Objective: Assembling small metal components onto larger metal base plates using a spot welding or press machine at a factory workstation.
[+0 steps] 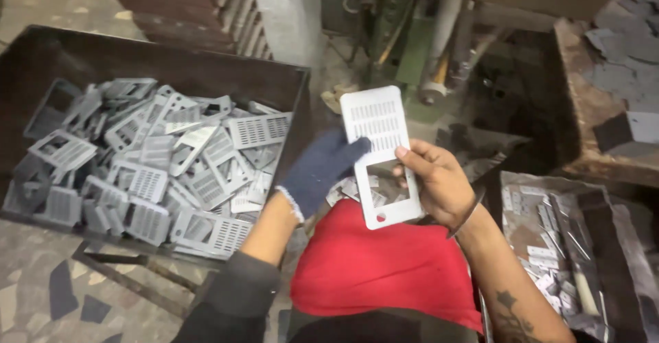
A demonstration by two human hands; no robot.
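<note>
Head view has me mid-inspection, I judge: my right hand [439, 182] pinches a pale plate [381, 154] by its right edge, upright near centre above the red cloth [384, 264], while my gloved left hand [319, 168] rests fingertips on its left edge, closed on nothing. The plate is flat, slotted on top, with a rectangular window and small hole below; next it needs a firm hold to reach the bin [41, 48] at left.

- L hand [317, 170], in dark knit glove, is reaching far-right, fingers extended, forearm bare.
- R hand [436, 182], bare, is pinching w/ thumb and curled fingers; tattooed forearm is angling in from near right.
</note>
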